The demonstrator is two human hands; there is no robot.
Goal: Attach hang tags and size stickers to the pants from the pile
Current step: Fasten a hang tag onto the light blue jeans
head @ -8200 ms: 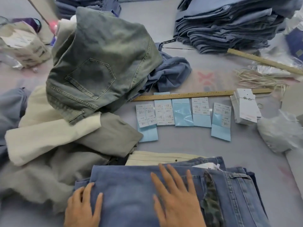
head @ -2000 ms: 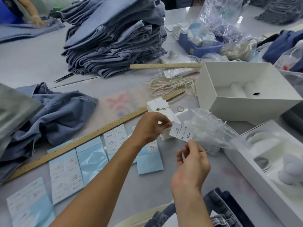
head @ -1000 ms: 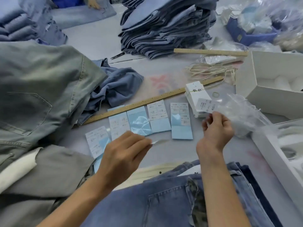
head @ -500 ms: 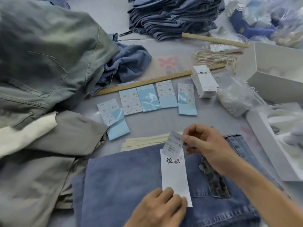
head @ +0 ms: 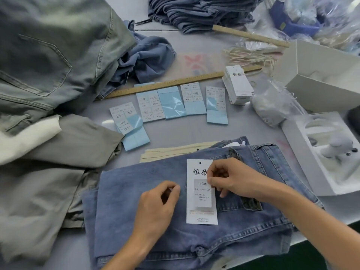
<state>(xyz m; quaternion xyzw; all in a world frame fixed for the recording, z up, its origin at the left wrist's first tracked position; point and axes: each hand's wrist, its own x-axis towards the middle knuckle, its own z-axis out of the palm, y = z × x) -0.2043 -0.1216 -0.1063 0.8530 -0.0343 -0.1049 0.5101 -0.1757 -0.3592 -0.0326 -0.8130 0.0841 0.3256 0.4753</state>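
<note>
Grey table, tagged jeans under right hand
</note>
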